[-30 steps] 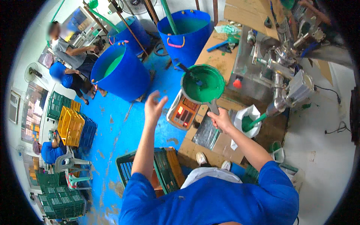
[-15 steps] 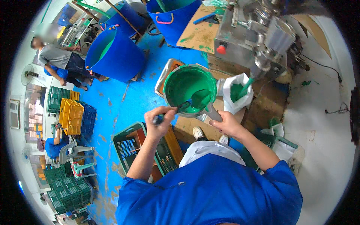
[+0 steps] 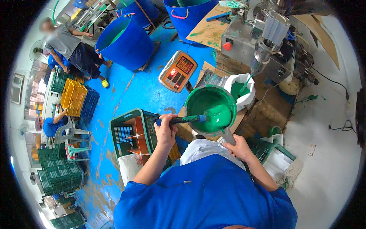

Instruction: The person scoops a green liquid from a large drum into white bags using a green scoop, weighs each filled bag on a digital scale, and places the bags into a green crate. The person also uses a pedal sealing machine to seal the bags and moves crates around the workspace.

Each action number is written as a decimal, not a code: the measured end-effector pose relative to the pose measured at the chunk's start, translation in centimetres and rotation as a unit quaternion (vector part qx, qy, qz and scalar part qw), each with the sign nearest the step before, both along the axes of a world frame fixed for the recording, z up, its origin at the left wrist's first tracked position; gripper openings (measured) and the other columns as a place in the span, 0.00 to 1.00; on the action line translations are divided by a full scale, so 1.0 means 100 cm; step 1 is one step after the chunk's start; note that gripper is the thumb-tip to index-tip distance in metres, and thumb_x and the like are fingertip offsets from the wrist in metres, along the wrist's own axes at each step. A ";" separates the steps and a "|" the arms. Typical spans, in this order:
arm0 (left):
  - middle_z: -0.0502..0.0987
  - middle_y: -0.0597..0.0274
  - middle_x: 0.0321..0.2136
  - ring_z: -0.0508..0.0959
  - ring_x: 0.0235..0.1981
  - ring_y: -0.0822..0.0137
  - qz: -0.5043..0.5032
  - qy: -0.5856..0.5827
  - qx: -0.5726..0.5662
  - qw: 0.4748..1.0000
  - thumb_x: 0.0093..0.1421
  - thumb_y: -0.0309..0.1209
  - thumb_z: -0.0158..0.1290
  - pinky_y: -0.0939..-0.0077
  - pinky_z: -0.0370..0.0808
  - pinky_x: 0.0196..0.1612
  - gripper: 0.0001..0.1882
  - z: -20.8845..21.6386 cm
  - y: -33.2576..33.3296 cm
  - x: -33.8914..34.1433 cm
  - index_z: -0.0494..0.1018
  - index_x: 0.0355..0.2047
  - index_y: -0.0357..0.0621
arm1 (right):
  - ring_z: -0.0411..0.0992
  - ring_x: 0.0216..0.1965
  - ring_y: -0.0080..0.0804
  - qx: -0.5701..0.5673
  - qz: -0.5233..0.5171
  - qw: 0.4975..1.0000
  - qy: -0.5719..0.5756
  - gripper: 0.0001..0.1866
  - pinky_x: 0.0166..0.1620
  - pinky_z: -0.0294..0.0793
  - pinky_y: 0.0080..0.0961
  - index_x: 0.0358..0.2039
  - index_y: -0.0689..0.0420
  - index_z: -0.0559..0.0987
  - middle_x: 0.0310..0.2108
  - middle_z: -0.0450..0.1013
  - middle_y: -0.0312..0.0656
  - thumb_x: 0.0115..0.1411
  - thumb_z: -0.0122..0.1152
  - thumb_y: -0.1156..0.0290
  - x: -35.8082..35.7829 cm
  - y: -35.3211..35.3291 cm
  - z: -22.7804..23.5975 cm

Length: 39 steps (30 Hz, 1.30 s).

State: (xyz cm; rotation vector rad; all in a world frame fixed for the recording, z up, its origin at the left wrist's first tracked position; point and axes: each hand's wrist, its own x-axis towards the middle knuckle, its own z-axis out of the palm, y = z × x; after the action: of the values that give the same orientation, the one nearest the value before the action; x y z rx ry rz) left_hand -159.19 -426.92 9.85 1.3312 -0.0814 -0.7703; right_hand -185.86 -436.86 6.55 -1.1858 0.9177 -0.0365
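Note:
My left hand grips the dark handle of a scraper whose blade end lies in a lump of thick green paste inside a round pan. My right hand holds that pan by its grey handle, close in front of my chest. The pan's inner wall is coated green. Just beyond it, an open white bag holds green paste under the nozzle of a grey metal filling machine.
An orange weighing scale sits past the pan. A green crate stands at my left on the blue floor. Blue tubs with green contents stand farther off. Two other people work at the left among stacked green and yellow crates.
My left hand, empty and raised a second ago, took the scraper and now pushes paste in the pan. The pan came closer to my body and the view tilted down.

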 end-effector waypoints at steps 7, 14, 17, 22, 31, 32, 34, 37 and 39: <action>0.76 0.59 0.21 0.64 0.08 0.77 -0.025 -0.019 -0.037 0.999 0.53 0.31 0.52 0.86 0.55 0.09 0.08 0.007 -0.022 -0.019 0.72 0.21 0.41 | 0.61 0.11 0.17 -0.019 -0.046 0.999 -0.007 0.11 0.14 0.59 0.17 0.26 0.58 0.69 0.13 0.64 0.32 0.52 0.61 0.67 -0.020 0.002 0.000; 0.76 0.60 0.21 0.65 0.08 0.76 -0.028 -0.017 -0.010 0.999 0.52 0.31 0.51 0.86 0.54 0.08 0.08 0.010 -0.038 -0.025 0.72 0.21 0.39 | 0.61 0.11 0.17 -0.030 -0.072 0.997 -0.005 0.11 0.14 0.60 0.18 0.24 0.59 0.68 0.12 0.64 0.32 0.52 0.60 0.68 -0.025 -0.006 0.002; 0.76 0.59 0.22 0.65 0.08 0.76 -0.043 -0.033 -0.017 0.998 0.52 0.31 0.51 0.86 0.54 0.08 0.08 0.011 -0.043 -0.026 0.72 0.21 0.40 | 0.61 0.11 0.17 -0.034 -0.078 0.996 0.006 0.11 0.14 0.60 0.18 0.23 0.58 0.68 0.12 0.64 0.32 0.53 0.60 0.68 -0.029 -0.007 0.005; 0.76 0.58 0.22 0.65 0.08 0.76 -0.046 -0.026 -0.006 0.999 0.53 0.31 0.50 0.86 0.53 0.08 0.08 0.016 -0.052 -0.026 0.71 0.21 0.39 | 0.60 0.10 0.16 -0.022 -0.084 0.996 0.008 0.09 0.14 0.58 0.17 0.25 0.59 0.67 0.12 0.63 0.32 0.53 0.59 0.71 -0.035 -0.007 0.005; 0.73 0.64 0.17 0.62 0.07 0.79 -0.037 -0.058 -0.048 0.996 0.52 0.31 0.52 0.87 0.53 0.08 0.07 0.012 -0.121 -0.025 0.72 0.23 0.39 | 0.61 0.11 0.18 -0.025 -0.136 0.988 0.074 0.08 0.14 0.59 0.18 0.26 0.59 0.69 0.13 0.63 0.32 0.52 0.59 0.71 -0.100 0.027 0.005; 0.73 0.65 0.18 0.64 0.09 0.79 -0.048 -0.110 -0.030 0.992 0.51 0.30 0.53 0.87 0.54 0.10 0.06 0.004 -0.133 -0.031 0.74 0.23 0.40 | 0.61 0.11 0.18 -0.034 -0.145 0.985 0.089 0.08 0.14 0.59 0.18 0.25 0.60 0.69 0.12 0.63 0.32 0.52 0.59 0.71 -0.108 0.032 0.006; 0.74 0.67 0.18 0.70 0.13 0.76 -0.129 -0.209 -0.010 0.969 0.52 0.28 0.55 0.84 0.62 0.15 0.04 -0.018 -0.152 -0.046 0.75 0.24 0.41 | 0.61 0.11 0.18 0.025 -0.193 0.974 0.112 0.08 0.14 0.59 0.19 0.24 0.60 0.69 0.12 0.63 0.32 0.51 0.59 0.71 -0.119 0.042 0.006; 0.75 0.61 0.19 0.76 0.20 0.67 -0.239 -0.559 -0.109 0.787 0.48 0.24 0.57 0.77 0.71 0.23 0.04 -0.048 -0.168 -0.062 0.76 0.26 0.44 | 0.61 0.11 0.18 0.017 -0.235 0.958 0.163 0.08 0.14 0.59 0.19 0.24 0.60 0.69 0.11 0.63 0.33 0.51 0.58 0.70 -0.128 0.052 0.003; 0.75 0.59 0.22 0.76 0.24 0.60 -0.329 -0.604 -0.098 0.719 0.45 0.23 0.57 0.73 0.72 0.26 0.09 -0.060 -0.165 -0.067 0.76 0.29 0.46 | 0.61 0.10 0.19 0.000 -0.258 0.952 0.168 0.08 0.13 0.58 0.19 0.25 0.59 0.69 0.11 0.63 0.33 0.52 0.58 0.71 -0.131 0.055 -0.003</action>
State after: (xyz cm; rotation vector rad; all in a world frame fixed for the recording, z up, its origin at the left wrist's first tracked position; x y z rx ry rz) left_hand -165.91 -443.40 3.83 1.3933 -1.7210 -0.2956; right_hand -198.95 -431.37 6.23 -0.9371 1.5130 -0.2619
